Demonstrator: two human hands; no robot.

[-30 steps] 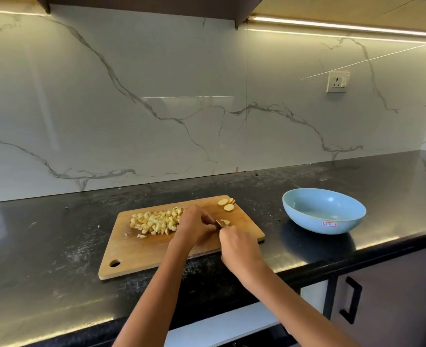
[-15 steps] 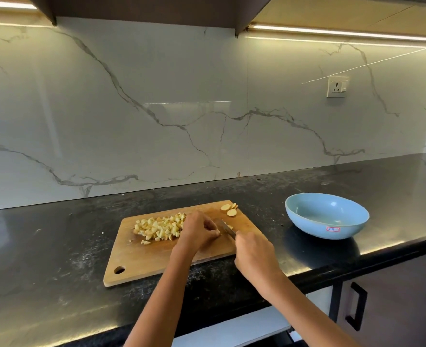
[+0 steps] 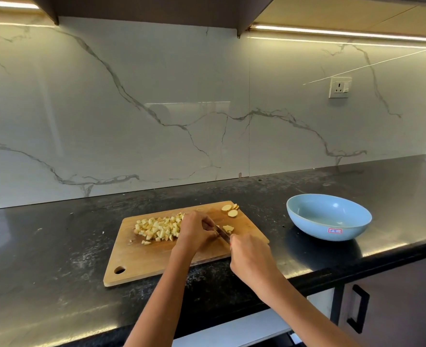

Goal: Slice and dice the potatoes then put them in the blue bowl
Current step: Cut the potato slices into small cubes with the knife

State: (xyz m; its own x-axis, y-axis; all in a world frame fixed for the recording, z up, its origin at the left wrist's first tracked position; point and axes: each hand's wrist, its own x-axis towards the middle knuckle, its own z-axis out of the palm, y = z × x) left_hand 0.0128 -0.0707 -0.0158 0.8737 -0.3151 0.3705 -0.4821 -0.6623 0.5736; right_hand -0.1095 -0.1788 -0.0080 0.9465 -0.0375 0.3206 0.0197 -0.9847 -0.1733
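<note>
Potato dice (image 3: 158, 227) heaped on left-centre of wooden cutting board (image 3: 141, 261); few round slices (image 3: 230, 210) at far right corner, small cut bit (image 3: 228, 228) just right of knife blade (image 3: 222, 234). Left hand (image 3: 196, 230) curled over piece being cut, piece itself hidden. Right hand (image 3: 250, 259) closed round knife handle. Blue bowl (image 3: 328, 216) well right, holding nothing visible. Risk, as judged: fingertips close beside blade, easily nicked if piece slips. Blade's long axis diagonal, tip pointing far-left.
</note>
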